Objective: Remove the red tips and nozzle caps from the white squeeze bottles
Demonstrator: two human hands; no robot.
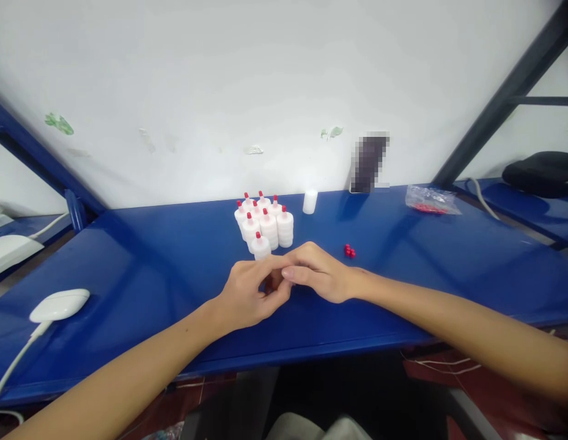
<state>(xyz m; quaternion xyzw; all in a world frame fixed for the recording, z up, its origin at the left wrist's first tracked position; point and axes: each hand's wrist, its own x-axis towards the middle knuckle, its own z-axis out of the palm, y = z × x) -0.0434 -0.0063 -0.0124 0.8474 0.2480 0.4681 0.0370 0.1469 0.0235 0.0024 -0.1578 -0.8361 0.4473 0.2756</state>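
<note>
My left hand (255,292) and my right hand (320,272) meet over the front middle of the blue table. The left thumb and forefinger close in a pinch. Against them press the bent fingers and thumb of the right hand; anything between the two hands is hidden. Just behind them stands a white squeeze bottle (261,246) with a red tip, its base partly covered by my hands. Several more white bottles (268,227) with red tips are grouped close behind it, upright. Right of my hands lies a small cluster of red caps (350,251).
By the wall a white cylinder (310,201) stands apart, with a dark phone-like slab (368,164) leaning farther right. A clear bag (431,200) of red pieces lies at the table's back right. A white corded device (60,304) sits on the blue table (141,263) at left.
</note>
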